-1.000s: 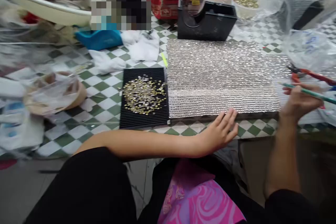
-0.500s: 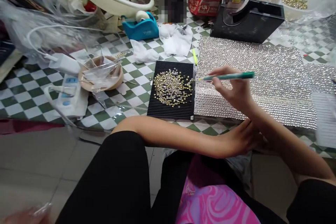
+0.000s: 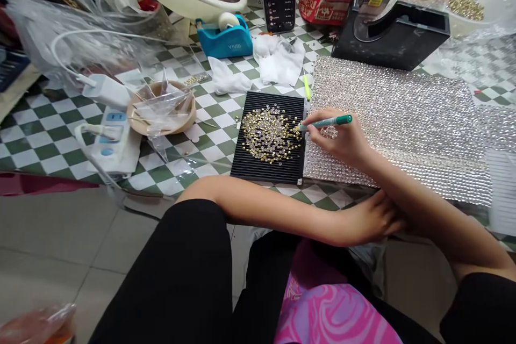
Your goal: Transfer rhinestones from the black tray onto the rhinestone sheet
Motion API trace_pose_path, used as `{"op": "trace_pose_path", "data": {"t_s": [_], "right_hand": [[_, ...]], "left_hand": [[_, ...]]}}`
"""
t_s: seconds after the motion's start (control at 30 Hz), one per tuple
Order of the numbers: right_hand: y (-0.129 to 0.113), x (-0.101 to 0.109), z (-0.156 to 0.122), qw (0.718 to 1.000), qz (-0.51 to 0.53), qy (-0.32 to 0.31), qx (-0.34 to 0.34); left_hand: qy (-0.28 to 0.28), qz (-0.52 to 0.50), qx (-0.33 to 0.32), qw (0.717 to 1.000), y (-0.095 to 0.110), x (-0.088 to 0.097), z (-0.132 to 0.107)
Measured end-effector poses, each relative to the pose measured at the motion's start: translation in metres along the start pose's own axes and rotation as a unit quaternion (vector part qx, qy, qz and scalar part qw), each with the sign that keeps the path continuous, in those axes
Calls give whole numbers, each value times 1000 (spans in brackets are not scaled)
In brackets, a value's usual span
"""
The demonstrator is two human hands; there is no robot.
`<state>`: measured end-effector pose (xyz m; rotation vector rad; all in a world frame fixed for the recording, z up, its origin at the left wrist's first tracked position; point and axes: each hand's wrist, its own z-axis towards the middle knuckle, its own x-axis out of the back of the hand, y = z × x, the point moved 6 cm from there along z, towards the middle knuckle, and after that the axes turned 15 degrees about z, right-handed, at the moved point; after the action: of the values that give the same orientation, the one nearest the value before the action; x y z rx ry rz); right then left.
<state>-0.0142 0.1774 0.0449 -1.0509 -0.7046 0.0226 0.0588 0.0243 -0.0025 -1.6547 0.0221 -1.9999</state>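
One green pen [image 3: 327,122] (right hand [image 3: 342,142])

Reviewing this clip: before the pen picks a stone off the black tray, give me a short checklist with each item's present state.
1. Green pen gripped in right hand: ok.
2. Pen tip over the rhinestones: ok, at the pile's right edge.
3. Tip touching a stone: cannot tell.
4. Black tray flat beside the rhinestone sheet: ok.
5. Left hand off the tray: ok, at the table edge.
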Motion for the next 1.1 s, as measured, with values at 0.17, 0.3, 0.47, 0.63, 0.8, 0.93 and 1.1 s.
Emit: {"op": "trace_pose_path", "data": {"t_s": [0.17, 0.3, 0.47, 0.63, 0.8, 0.93, 1.1], "right_hand": [[0, 1, 0, 1000, 14, 6, 2], [0, 4, 0, 999, 36, 21, 7], [-3, 10, 0, 997, 65, 43, 14], [-5, 36, -9, 991, 95, 96, 6], [9, 102, -59, 962, 77, 261, -13], [32, 173, -142, 892, -8, 450, -31], [65, 235, -231, 812, -70, 578, -43]], "left_hand": [[4, 0, -4, 1000, 0, 0, 0], [0, -2, -4, 1000, 1, -1, 0], [-17, 6, 0, 1000, 2, -2, 0], [20, 42, 34, 998, 1, -2, -3], [64, 49, 70, 994, 0, -3, -5], [96, 67, 101, 988, -5, 1, -6], [100, 57, 98, 988, -8, 3, -6]]}}
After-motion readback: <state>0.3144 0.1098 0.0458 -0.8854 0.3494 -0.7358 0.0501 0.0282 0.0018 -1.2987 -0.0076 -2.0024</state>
